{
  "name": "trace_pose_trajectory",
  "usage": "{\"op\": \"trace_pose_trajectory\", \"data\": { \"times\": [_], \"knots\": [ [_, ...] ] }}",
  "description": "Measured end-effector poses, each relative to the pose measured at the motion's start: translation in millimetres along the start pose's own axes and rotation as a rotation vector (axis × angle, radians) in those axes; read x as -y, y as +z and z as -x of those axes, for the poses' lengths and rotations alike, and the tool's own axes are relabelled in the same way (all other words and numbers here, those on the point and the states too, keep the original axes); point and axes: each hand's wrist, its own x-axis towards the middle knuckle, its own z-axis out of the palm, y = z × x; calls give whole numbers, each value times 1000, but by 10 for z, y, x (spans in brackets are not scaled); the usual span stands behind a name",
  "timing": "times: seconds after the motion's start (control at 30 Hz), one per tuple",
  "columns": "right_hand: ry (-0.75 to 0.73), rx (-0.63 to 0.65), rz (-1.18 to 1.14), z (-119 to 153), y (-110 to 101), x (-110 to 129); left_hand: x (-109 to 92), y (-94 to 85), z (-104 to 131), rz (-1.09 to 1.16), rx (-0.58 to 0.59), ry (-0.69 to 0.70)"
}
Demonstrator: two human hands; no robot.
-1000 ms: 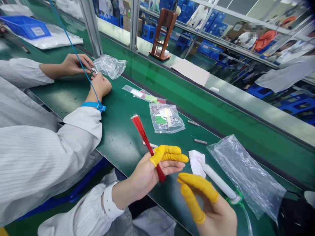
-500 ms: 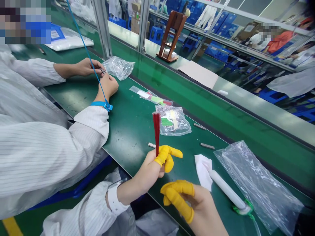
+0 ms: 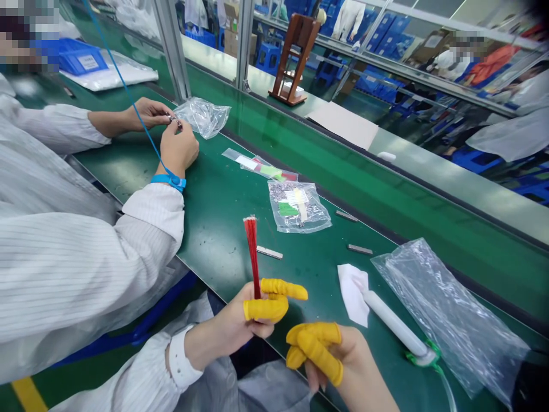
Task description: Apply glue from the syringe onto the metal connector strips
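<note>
My left hand [image 3: 253, 315], with yellow finger cots on its thumb and fingers, is closed round a bundle of thin red wires [image 3: 252, 252]. The bundle stands nearly upright, its pale frayed end at the top. To the right and lower, my right hand [image 3: 328, 355] also wears yellow finger cots. Its thumb and fingers are pressed together; whatever lies between them, if anything, is hidden. The two hands are apart. Just beyond the wires a small metal strip [image 3: 269, 252] lies on the green bench.
A co-worker's hands [image 3: 178, 143] handle a small metal part at left. Along the bench [image 3: 218, 229] lie a bag of small parts [image 3: 300, 209], metal strips [image 3: 360, 249], a white cloth [image 3: 354, 292], a white tube-shaped tool [image 3: 397, 323] and a clear plastic bag [image 3: 450, 320].
My left hand has moved down and to the left with the red wires, uncovering more of the metal strip. My right hand has shifted slightly right and down, its fingers still together.
</note>
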Motion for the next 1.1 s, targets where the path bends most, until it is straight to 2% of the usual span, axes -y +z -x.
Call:
{"op": "trace_pose_trajectory", "data": {
  "times": [0.13, 0.33, 0.5, 0.63, 0.7, 0.87, 0.93, 1.03, 1.1],
  "knots": [
    [14, 50, -38, -13, 48, -50, 26, 48, -20, -169, 2, 48],
    [49, 74, -23, 19, 146, 83, -19, 125, -49, -375, -84, 119],
    [48, 56, -61, 66, 174, 85, -121, 126, -67, -462, -51, 185],
    [90, 111, -52, 45, 191, 133, -179, 173, -60, -480, -27, 169],
    [47, 114, -28, 27, 182, 201, -199, 207, -55, -521, -24, 137],
    [-159, 53, 110, 2, 78, 288, -224, 230, -57, -540, -8, 46],
    [-213, 6, 43, -13, 53, 254, -199, 189, -43, -456, -45, 53],
    [-267, -210, -197, -53, 104, 152, -94, 107, 9, -318, -198, 126],
    [-265, -343, -339, -88, 193, 81, 11, 83, 49, -272, -275, 125]
  ]
}}
